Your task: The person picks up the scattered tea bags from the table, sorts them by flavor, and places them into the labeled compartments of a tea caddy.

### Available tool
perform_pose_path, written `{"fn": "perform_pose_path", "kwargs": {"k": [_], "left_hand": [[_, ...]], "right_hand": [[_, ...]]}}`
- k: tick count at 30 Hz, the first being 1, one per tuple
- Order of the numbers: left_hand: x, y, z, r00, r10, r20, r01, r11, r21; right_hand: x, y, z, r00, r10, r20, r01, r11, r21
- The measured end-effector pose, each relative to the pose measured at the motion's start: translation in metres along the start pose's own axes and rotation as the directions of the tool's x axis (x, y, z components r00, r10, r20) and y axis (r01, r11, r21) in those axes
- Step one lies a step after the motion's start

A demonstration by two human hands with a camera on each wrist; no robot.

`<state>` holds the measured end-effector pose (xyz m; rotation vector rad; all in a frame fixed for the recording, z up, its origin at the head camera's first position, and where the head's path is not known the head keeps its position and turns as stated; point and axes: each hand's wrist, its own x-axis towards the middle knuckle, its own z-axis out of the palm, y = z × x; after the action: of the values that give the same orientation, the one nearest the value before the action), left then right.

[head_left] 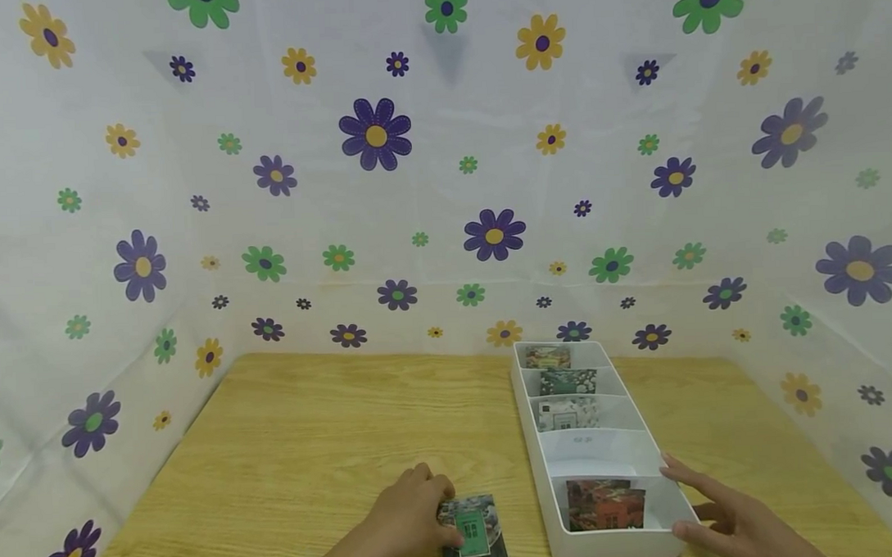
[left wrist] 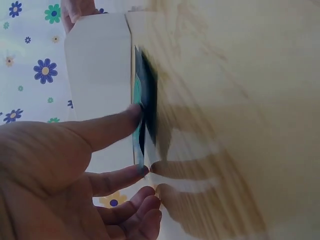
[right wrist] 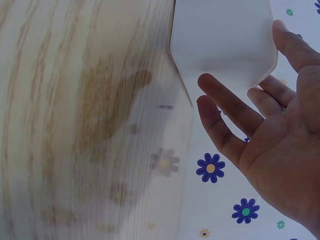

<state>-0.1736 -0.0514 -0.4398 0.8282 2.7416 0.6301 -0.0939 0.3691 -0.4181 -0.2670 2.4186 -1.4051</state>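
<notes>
My left hand (head_left: 413, 513) pinches a flat dark packet with a green label (head_left: 473, 530) low over the wooden table. In the left wrist view, the thumb presses its labelled face and a fingertip meets its lower edge. To its right stands a long white divided box (head_left: 601, 548). My right hand (head_left: 734, 514) rests against the box's right side near the front corner, thumb and fingers loosely extended. A pair of red-brown packets (head_left: 605, 506) leans in the front compartment. Further back are a pale packet (head_left: 567, 412), a dark green one (head_left: 568, 382) and a yellowish one (head_left: 547, 357).
The wooden table (head_left: 333, 422) runs back to a white cloth wall with printed flowers (head_left: 413, 189), which also closes in both sides. In the box, the second compartment from the front (head_left: 600, 455) shows a bare white floor and small faint marks.
</notes>
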Motion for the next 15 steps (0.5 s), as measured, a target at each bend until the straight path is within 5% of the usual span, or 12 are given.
{"fn": "perform_pose_path", "kwargs": {"k": [9, 15], "left_hand": [[0.0032, 0.002, 0.0035, 0.999, -0.003, -0.038, 0.002, 1.0, -0.027], [0.0085, -0.0022, 0.0068, 0.998, 0.011, -0.058, -0.022, 0.982, -0.185]], "right_hand": [[-0.0013, 0.0009, -0.0014, 0.999, -0.042, 0.024, 0.042, 0.999, 0.018], [-0.001, 0.0027, -0.0016, 0.999, -0.04, 0.025, 0.04, 0.999, 0.032]]}}
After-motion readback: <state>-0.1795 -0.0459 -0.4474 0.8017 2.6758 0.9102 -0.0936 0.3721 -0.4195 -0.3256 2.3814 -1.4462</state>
